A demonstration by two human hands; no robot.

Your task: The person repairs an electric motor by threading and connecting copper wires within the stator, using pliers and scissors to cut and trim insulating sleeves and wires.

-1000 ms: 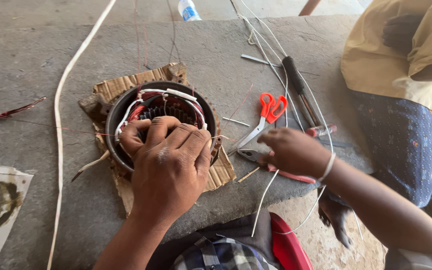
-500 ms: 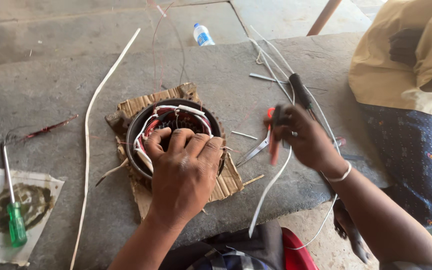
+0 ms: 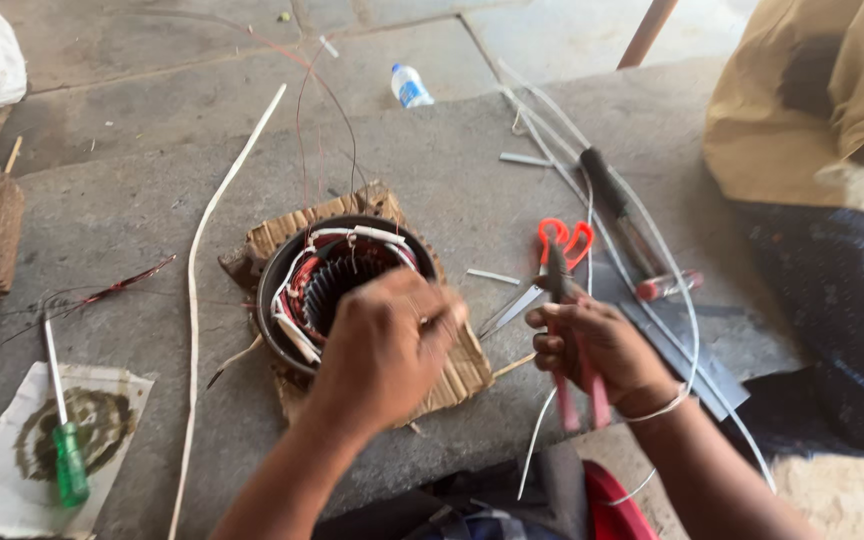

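- Stator, a round dark metal ring (image 3: 282, 300) with a ribbed inner bore and red and white sleeved windings looped around its top, sat on a torn piece of corrugated brown cardboard (image 3: 462, 375) on the rough grey concrete slab (image 3: 432, 160).
- Left hand (image 3: 387, 350) hovered over the ring's near right edge, fingers curled in a loose fist; motion blur hid whether it pinched a wire, so its hold could not be told.
- Right hand (image 3: 597, 350) was closed around pink-handled pliers (image 3: 577, 375), their dark nose pointing up and away from the fist and the handles sticking out below it.
- Just beyond that fist lay red-handled scissors (image 3: 552, 262), blades slightly parted, and further out a long dark rod-shaped tool (image 3: 617, 210) with thin white cords (image 3: 692, 330) trailing past it.
- Well left of the left hand, a green-handled screwdriver (image 3: 64, 440) rested on a stained white sheet of paper (image 3: 12, 480).
- A long white strip (image 3: 197, 290) curved across the slab between the screwdriver and the ring.
- Far beyond both hands lay a small clear plastic bottle (image 3: 410, 86).
- To the right of the right hand sat another person in tan and dark blue patterned cloth (image 3: 832, 300).
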